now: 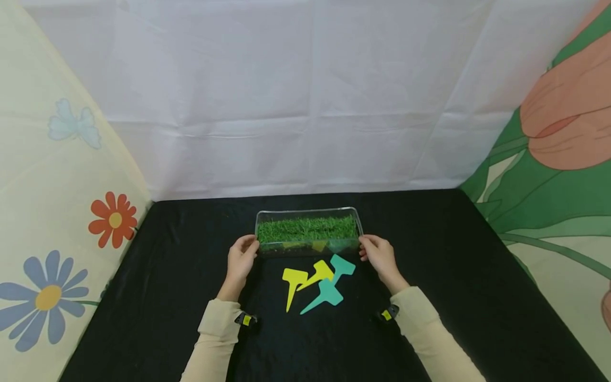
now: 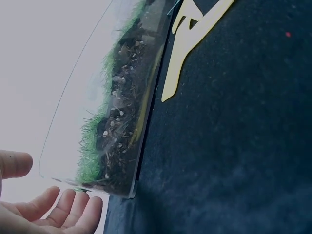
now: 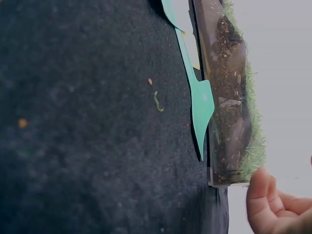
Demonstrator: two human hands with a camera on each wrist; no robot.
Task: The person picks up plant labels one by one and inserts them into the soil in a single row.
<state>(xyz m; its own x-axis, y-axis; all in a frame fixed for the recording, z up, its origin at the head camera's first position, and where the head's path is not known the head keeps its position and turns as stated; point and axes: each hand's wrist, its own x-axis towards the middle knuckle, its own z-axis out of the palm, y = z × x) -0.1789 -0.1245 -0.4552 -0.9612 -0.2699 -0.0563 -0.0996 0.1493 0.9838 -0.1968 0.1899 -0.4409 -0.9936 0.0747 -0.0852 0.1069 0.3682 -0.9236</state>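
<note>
A clear rectangular box with green grass growing in dark soil stands on the black cloth. At its left end is my left hand, fingertips right at the end wall and thumb apart from the fingers in the left wrist view. My right hand is at the opposite end, its fingertips at the near corner. In front of the box lie T-shaped plant labels: a yellow label, another yellow label, a teal label and a second teal label. Some overlap.
Black cloth covers the table. A white sheet hangs behind it, with flower-printed panels on the left and right. Small crumbs and a green scrap lie on the cloth near the right hand.
</note>
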